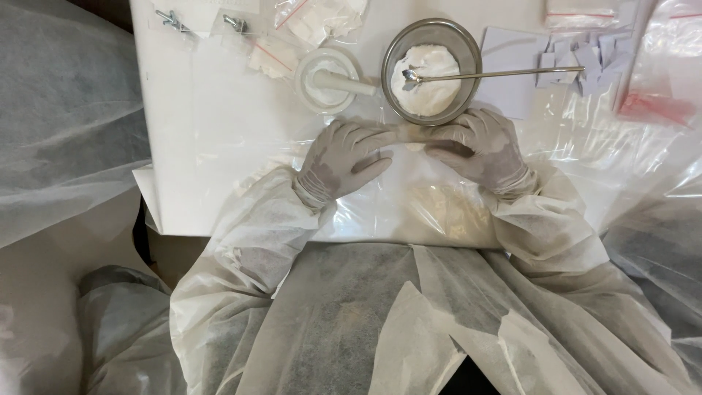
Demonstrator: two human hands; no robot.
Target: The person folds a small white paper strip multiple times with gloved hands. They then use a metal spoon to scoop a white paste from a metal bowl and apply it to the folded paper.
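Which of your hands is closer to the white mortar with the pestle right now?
Left. The left hand lies just below the white mortar, slightly to its right. The right hand sits farther right, under the metal bowl of white powder.

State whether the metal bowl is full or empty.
Partly full: white powder covers the bottom of the metal bowl, with a spoon resting in it.

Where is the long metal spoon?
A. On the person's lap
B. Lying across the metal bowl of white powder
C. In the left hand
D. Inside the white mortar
B: the long metal spoon lies across the metal bowl, its scoop end resting on the white powder; the left hand and right hand are below the bowl, away from it.
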